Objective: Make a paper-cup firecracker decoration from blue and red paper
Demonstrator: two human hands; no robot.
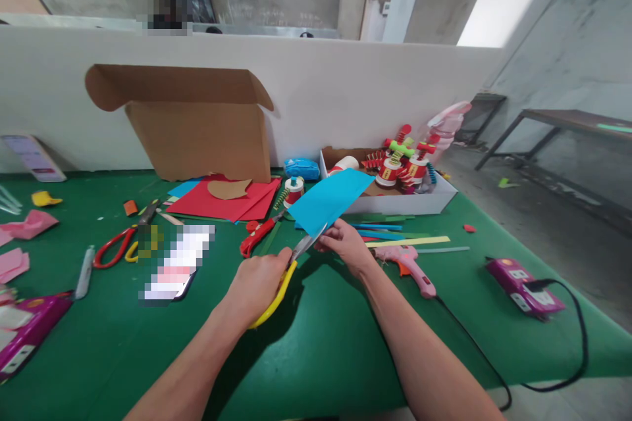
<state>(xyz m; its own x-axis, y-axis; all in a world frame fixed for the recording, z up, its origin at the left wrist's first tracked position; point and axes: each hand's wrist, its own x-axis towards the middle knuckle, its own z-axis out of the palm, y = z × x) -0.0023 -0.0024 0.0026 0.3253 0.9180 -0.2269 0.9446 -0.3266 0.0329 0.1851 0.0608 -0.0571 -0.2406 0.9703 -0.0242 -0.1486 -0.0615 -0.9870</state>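
Observation:
My left hand (pixel 264 283) is closed round the yellow handles of a pair of scissors (pixel 271 306), whose metal blades point up and to the right. The blades meet the near edge of a blue sheet of paper (pixel 333 200). By its lower right corner, my right hand (pixel 340 243) pinches that sheet between thumb and fingers, holding it tilted above the table. Right behind the sheet are a small red and white cup with a spring (pixel 294 191) and red-handled pliers (pixel 259 233). Part of the blades lies against the paper, so how far they are apart is hard to see.
Red paper sheets (pixel 202 204) lie before an upright cardboard box lid (pixel 197 138). A white box (pixel 409 204) holds several spring figures. A pink glue gun (pixel 407 263) with a cord lies at right, near a purple pack (pixel 523 286). A phone (pixel 180 263) and red-handled scissors (pixel 116 247) lie left.

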